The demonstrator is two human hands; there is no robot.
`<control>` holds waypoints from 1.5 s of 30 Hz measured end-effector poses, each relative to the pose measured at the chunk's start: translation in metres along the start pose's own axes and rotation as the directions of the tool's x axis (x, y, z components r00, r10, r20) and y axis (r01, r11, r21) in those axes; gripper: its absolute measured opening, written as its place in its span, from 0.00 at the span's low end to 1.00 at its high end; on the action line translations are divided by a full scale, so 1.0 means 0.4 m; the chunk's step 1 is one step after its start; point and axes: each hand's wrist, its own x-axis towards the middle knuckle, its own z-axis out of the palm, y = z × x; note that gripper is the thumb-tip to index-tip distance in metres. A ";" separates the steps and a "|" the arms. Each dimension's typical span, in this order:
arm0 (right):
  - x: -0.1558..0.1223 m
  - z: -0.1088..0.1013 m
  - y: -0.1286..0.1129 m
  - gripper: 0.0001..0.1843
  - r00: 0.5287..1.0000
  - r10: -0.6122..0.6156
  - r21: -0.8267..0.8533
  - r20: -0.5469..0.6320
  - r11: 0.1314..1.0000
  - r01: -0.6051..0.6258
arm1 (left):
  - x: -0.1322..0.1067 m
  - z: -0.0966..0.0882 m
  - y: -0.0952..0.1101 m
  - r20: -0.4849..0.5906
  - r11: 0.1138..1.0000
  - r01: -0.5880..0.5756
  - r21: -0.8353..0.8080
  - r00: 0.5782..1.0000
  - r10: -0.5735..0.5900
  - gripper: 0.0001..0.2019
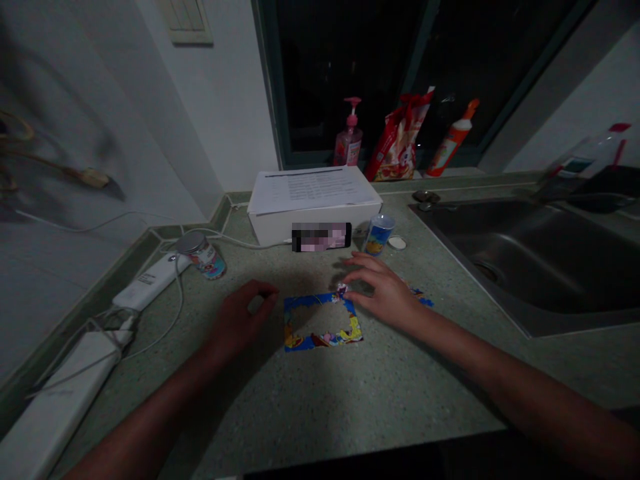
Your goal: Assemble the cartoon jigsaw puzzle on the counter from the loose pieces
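A rectangular jigsaw puzzle border (295, 345) lies on the counter, blue with coloured cartoon figures, and the counter shows through its middle. My right hand (383, 287) pinches a small puzzle piece (343, 288) at the border's upper right edge, thumb and index finger on it, the other fingers stretched out. Just left of the border is my left hand (245, 310), its thumb and index finger pressed together in a pinch. Whether anything is between them is too small to make out. More loose puzzle pieces (425, 301) lie beyond my right hand, partly hidden by it.
A phone (323, 237) leans against a white box (275, 229) at the back. Beside it stand a blue can (379, 235) and a round lid (397, 243). A jar (203, 255), power strips (70, 393) and cables are left; a sink (565, 267) is right.
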 end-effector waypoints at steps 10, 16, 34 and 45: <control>-0.026 0.068 -0.001 0.10 0.995 0.009 0.010 0.096 1.000 -0.010 | -0.004 -0.001 0.011 -0.005 1.000 -0.004 -0.011 1.000 0.004 0.11; -0.030 0.071 0.008 0.11 0.990 0.013 -0.006 0.142 1.000 -0.012 | -0.006 0.001 0.003 0.001 1.000 -0.009 -0.015 1.000 0.009 0.11; -0.036 0.070 0.004 0.09 0.986 -0.001 -0.025 0.166 1.000 0.005 | -0.007 0.000 -0.005 -0.007 1.000 -0.024 -0.010 1.000 0.024 0.10; -0.038 0.061 -0.002 0.08 0.984 -0.055 -0.046 0.172 0.997 0.064 | -0.008 0.002 -0.009 -0.016 0.998 -0.064 -0.007 0.998 0.064 0.08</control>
